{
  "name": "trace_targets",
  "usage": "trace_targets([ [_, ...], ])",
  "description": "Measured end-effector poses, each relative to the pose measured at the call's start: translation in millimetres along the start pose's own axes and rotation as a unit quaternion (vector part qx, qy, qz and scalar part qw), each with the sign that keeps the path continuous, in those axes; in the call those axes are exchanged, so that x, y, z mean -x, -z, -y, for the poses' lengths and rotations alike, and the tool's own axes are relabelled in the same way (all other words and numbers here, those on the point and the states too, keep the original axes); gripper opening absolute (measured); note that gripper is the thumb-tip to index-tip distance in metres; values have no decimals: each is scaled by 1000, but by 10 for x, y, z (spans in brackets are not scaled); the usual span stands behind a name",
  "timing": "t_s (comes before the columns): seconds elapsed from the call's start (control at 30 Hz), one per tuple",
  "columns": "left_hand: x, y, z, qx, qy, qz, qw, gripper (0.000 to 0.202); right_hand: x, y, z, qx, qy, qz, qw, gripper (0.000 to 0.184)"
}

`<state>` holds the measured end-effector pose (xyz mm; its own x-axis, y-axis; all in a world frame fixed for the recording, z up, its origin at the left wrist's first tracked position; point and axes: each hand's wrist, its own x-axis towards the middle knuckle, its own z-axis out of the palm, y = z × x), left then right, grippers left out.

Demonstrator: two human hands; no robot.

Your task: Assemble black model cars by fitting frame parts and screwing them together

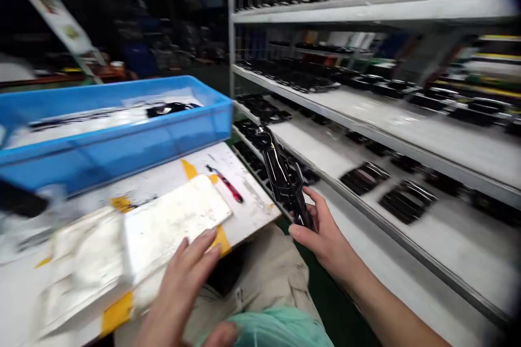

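Observation:
My right hand (321, 227) grips the lower end of a long, glossy black moulded part (283, 173), whose exact kind I cannot make out. The part is tilted, its top end pointing up and away beside the shelf rack. My left hand (185, 282) is open and holds nothing, fingers stretched over the near edge of the white table (256, 195). Close to its fingertips lies a white, scuffed pad (175, 222), fixed with yellow tape. A red and black pen-like tool (228, 184) rests on the table past the pad.
A blue bin (154, 146) with black parts on white lining stands at the table's back. Along the right runs a metal rack (325, 103) with several shelves bearing glossy black parts (407, 200). A white padded block (89, 260) sits at the left.

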<state>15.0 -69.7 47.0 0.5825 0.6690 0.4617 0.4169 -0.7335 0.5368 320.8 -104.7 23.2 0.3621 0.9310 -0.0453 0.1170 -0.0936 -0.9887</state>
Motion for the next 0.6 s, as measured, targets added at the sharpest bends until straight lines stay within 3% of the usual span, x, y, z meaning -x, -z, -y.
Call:
trace_targets([
  [0.1,-22,-36,-89,-46,47,-40,997,78,-120,-569,219,-41,-6,152,987,93],
  [0.2,18,-93,70,-25,137,-73,988,91,-117,-983,304,-61,-66,264,960,92],
  [0.27,68,-129,217,16,208,-79,975,93,-117,-1168,312,-38,-90,307,947,95],
  [0.33,92,-176,345,44,259,-77,962,94,-137,-1311,288,15,-87,308,947,97],
  [0.4,78,-234,452,48,293,-72,952,98,-163,-1431,232,79,-67,271,957,97],
  [0.5,33,-326,600,35,313,-69,946,106,-158,-1580,118,152,-36,191,969,97],
  [0.6,23,-387,737,47,337,-71,938,107,-60,-1691,52,163,-30,166,972,88],
])
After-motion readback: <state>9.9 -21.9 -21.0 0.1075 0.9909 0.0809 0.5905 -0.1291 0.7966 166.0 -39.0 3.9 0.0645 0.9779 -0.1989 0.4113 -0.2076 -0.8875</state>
